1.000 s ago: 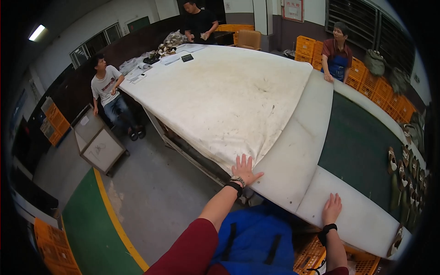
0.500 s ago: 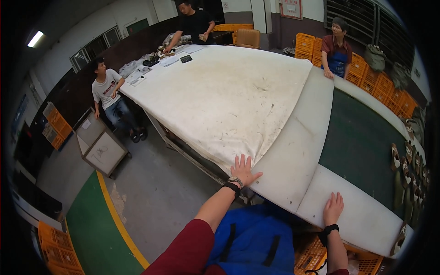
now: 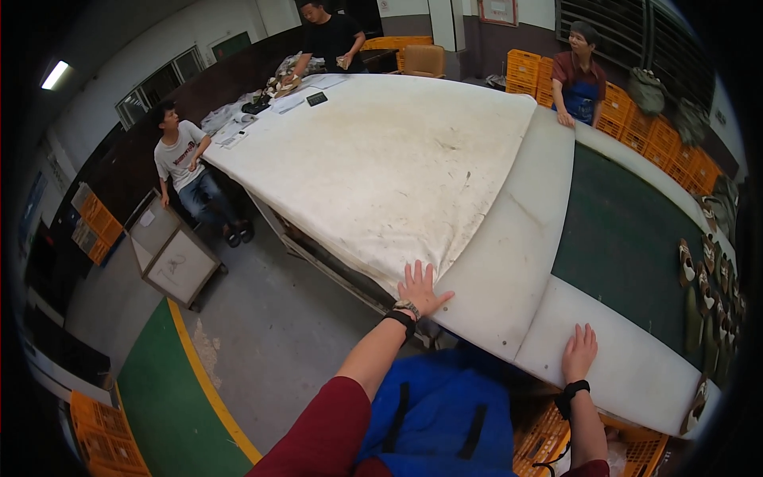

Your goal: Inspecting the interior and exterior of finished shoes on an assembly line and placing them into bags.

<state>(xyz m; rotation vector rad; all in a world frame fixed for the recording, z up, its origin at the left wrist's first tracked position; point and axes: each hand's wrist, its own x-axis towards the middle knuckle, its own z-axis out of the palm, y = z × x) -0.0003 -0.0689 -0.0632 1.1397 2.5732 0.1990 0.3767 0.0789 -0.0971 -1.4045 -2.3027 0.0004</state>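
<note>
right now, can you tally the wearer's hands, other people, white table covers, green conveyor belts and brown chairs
Left hand and right hand: 2
Other people: 3
White table cover: 1
Green conveyor belt: 1
Brown chair: 1
Total: 8

Ceiling light: a lit tube (image 3: pixel 55 75), upper left.
Far-left wall: pale (image 3: pixel 187 40), with a paned window (image 3: pixel 163 83) and a dark green panel (image 3: pixel 229 45); a dark partition (image 3: pixel 119 163) runs below.
Back wall: pale above, dark brownish (image 3: pixel 524 41) below; a white pillar (image 3: pixel 445 24) and a red-edged framed notice (image 3: pixel 498 9).
Right window: dark horizontal louvres (image 3: pixel 620 36).
Floor: grey (image 3: pixel 262 318), with a green strip (image 3: pixel 171 381) bordered by a yellow line (image 3: pixel 188 350).
Chair: brown, low-backed (image 3: pixel 424 60), at the back.
Orange crates: stacked along the right wall (image 3: pixel 616 107) and at the left (image 3: pixel 97 216).
Cart: wheeled, grey-panelled (image 3: pixel 176 266), left.
</note>
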